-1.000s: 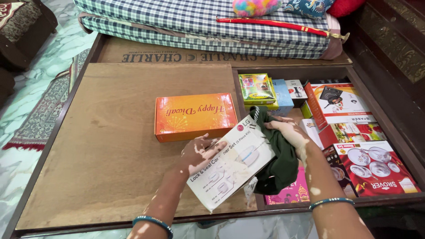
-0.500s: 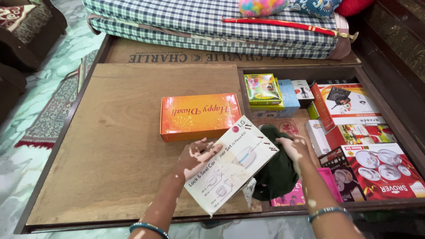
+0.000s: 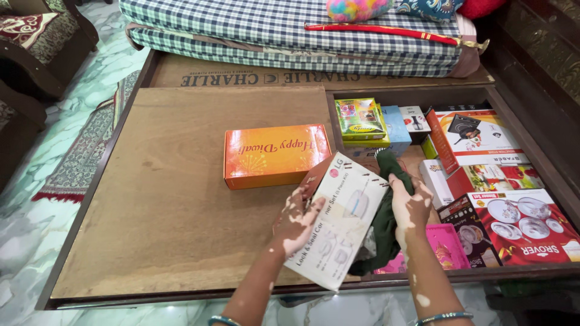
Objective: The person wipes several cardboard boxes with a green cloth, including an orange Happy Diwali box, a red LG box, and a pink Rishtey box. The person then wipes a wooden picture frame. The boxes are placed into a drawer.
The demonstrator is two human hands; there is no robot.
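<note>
I hold the white container-set box (image 3: 342, 220) tilted over the plywood bed board (image 3: 169, 199), just in front of the orange gift box (image 3: 275, 155). My left hand (image 3: 297, 220) grips its left edge; my right hand (image 3: 411, 205) clutches the dark green cloth (image 3: 385, 226) beside it.

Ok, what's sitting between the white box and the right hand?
In the head view, a dark green cloth lies between the white box and the right hand, which presses on it.
</note>
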